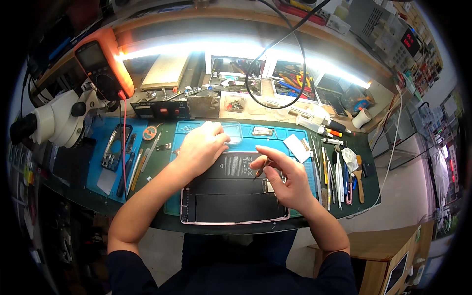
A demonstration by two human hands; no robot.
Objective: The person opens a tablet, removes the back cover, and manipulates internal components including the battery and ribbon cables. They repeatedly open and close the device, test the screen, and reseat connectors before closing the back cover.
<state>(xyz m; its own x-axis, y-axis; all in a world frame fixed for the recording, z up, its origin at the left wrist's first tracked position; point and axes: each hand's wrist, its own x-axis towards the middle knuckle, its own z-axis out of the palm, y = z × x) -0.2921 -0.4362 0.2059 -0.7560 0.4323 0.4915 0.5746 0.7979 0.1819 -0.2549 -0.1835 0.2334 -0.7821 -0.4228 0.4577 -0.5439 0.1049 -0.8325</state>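
Note:
An opened tablet (236, 209) with a pinkish rim lies on a blue work mat (172, 205), its black battery cells showing. Over its far left part is my left hand (202, 147), the fingers bent together beside a clear plastic box (233, 131); whatever they pinch is hidden. My right hand (289, 181) hovers above the tablet's right side. Between its thumb and fingers it holds a slim dark pointed tool (260, 172), tip down over the battery; its exact kind is unclear.
To the right lie several hand tools and a brush (360, 182), near white paper (297, 147). At left are a phone frame (117, 147), a microscope (59, 118) and an orange multimeter (104, 64). A black cable (247, 81) loops above the bench.

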